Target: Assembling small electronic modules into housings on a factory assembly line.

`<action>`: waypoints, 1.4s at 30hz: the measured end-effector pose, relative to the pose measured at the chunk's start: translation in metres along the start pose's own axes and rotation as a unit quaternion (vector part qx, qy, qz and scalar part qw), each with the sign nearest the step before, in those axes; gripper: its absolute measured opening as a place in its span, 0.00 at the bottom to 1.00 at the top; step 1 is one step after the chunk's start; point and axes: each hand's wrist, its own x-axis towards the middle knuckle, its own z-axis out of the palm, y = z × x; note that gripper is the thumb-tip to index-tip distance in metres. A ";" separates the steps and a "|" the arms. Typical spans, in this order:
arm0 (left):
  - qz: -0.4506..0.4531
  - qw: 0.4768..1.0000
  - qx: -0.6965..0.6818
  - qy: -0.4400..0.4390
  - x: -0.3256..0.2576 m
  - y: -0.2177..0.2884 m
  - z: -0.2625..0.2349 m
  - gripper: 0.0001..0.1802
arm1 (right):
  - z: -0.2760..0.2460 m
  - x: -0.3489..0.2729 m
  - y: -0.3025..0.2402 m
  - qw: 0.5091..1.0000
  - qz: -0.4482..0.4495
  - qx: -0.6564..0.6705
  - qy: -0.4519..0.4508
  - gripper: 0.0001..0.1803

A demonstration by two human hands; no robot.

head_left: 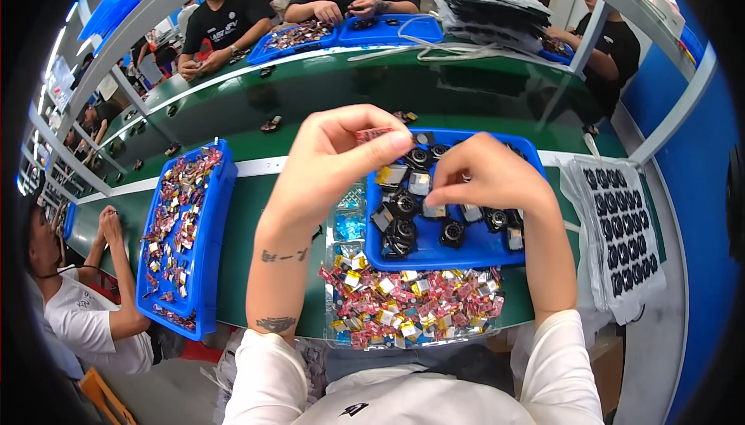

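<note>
My left hand is closed, with a small red circuit board pinched between thumb and fingers, above the near edge of the green conveyor. Over the blue tray my right hand curls downward, fingertips drawn together; whatever they grip is hidden or too small to name. Round black parts with lens-like centres lie in that tray, several with silver blocks beside them. Nearer to me, a heap of red circuit boards with silver and yellow-taped pieces fills a clear plastic tray.
A long blue bin of similar red boards stands left. On the right sits a white tray sheet with rows of black parts. Loose parts lie along the green conveyor. Co-workers sit opposite and at left; metal posts frame the bench.
</note>
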 end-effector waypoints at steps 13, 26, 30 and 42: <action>0.007 1.000 0.016 -0.012 -0.001 0.001 0.001 0.06 | 0.039 0.016 0.043 0.924 0.081 -0.357 0.111 0.12; 0.055 0.993 0.100 0.036 -0.001 -0.006 0.001 0.05 | 0.029 0.021 0.017 0.997 0.003 -0.015 0.071 0.09; 0.042 0.989 0.128 0.066 0.000 -0.005 0.005 0.05 | 0.023 0.019 0.008 0.924 -0.012 0.345 0.162 0.10; 0.083 0.925 0.344 0.140 0.003 -0.013 0.012 0.07 | 0.026 0.015 -0.011 0.890 -0.059 0.388 0.231 0.14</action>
